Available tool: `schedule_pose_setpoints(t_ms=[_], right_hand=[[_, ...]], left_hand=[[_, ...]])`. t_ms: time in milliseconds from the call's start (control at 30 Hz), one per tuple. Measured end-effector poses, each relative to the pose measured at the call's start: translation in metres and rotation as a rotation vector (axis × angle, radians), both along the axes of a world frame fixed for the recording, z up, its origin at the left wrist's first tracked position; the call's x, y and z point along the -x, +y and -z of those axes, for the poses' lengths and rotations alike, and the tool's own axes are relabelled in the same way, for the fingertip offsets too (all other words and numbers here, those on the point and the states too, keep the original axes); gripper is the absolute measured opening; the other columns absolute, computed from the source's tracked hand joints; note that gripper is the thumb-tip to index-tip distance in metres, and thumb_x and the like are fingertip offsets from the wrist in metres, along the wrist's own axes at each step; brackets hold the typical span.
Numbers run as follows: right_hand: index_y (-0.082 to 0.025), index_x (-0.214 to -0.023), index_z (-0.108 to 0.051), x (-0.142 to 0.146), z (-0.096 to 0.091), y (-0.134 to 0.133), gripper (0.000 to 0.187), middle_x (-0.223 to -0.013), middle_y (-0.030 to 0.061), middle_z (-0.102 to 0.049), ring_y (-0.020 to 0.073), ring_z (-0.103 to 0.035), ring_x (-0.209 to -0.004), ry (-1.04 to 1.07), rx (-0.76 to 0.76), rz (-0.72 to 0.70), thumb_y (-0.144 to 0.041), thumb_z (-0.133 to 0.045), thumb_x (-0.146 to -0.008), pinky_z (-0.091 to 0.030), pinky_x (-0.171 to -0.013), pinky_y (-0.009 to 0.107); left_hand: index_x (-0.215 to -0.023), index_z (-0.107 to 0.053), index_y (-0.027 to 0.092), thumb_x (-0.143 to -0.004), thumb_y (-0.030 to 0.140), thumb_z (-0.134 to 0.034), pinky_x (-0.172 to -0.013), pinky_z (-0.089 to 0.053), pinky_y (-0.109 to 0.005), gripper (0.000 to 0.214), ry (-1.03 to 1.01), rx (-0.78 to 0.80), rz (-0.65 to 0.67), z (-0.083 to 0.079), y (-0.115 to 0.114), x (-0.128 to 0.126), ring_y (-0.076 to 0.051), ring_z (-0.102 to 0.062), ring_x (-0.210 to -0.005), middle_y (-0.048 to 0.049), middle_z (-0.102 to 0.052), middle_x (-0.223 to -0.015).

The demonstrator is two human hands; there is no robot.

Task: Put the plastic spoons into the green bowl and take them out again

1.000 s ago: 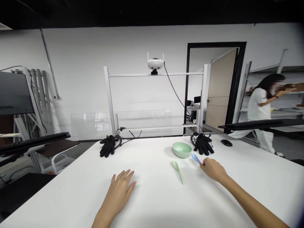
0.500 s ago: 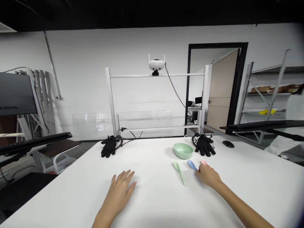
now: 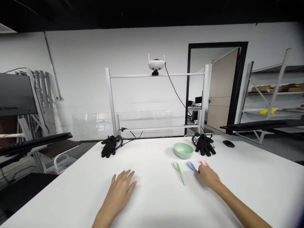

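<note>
My right hand is closed around the handle of a blue spoon, whose bowl end points up and left from my fingers. Just beyond my knuckles shows the tip of a pink spoon; the hand hides the rest of it. A green spoon lies on the table to the left of the blue one. Behind the spoons stands a green bowl. On the left, my left hand rests over the white tabletop with its fingers spread, holding nothing.
Black gloves lie at the table's back, one on the left and one on the right beside the bowl. A black mouse is farther right. A metal frame carrying a white device rises behind the table.
The blue spoon has shifted very slightly left in my right hand. My left hand has not moved. A person at the far right edge is no longer in view.
</note>
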State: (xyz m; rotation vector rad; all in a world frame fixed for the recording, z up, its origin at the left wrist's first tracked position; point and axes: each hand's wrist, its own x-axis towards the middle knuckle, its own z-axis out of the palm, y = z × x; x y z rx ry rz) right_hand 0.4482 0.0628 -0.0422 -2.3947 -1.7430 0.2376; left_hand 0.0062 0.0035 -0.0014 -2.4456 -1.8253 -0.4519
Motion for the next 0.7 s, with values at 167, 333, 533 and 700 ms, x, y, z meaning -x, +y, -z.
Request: schedule_pose_setpoints(t_ms=[167,333,533,700], right_hand=[[-0.017,-0.091,-0.070,0.0035,-0.0005,-0.0027,0.033,-0.128,0.0205,-0.067,0.0299,-0.066,-0.110,0.006,-0.010,-0.016,-0.037,-0.044,-0.094,-0.050,-0.087,0.040],[-0.017,-0.092,-0.070,0.0051,-0.0012,-0.0047,0.033,-0.129,0.0206,-0.067,0.0304,-0.066,-0.111,0.007,-0.010,-0.017,-0.038,-0.045,-0.094,-0.049,-0.087,0.040],[-0.016,-0.095,-0.072,0.0023,0.0024,-0.0029,0.036,-0.140,0.0208,-0.060,0.0306,-0.066,-0.109,0.001,-0.017,-0.009,-0.042,-0.047,-0.093,-0.050,-0.085,0.040],[-0.014,-0.094,-0.073,-0.0011,0.0055,-0.0014,0.039,-0.163,0.0175,-0.035,0.0294,-0.068,-0.106,-0.005,-0.058,0.016,-0.042,-0.045,-0.092,-0.050,-0.081,0.041]], left_hand=[[-0.148,-0.055,0.027,-0.104,0.049,-0.036,-0.120,-0.028,-0.060,0.053,-0.003,-0.004,0.001,-0.0008,0.0004,-0.0001,-0.033,-0.042,-0.147,-0.0080,-0.053,-0.155],[-0.148,-0.054,0.026,-0.104,0.049,-0.035,-0.121,-0.027,-0.059,0.053,0.010,0.009,0.001,-0.0021,-0.0008,-0.0010,-0.032,-0.041,-0.148,-0.0080,-0.052,-0.156],[-0.149,-0.053,0.026,-0.104,0.048,-0.034,-0.121,-0.027,-0.059,0.054,0.016,0.030,-0.007,-0.0035,-0.0017,-0.0016,-0.032,-0.041,-0.148,-0.0077,-0.051,-0.157],[-0.150,-0.052,0.024,-0.104,0.047,-0.033,-0.122,-0.027,-0.059,0.055,0.034,0.032,-0.009,-0.0029,-0.0012,-0.0009,-0.032,-0.040,-0.149,-0.0085,-0.050,-0.158]])
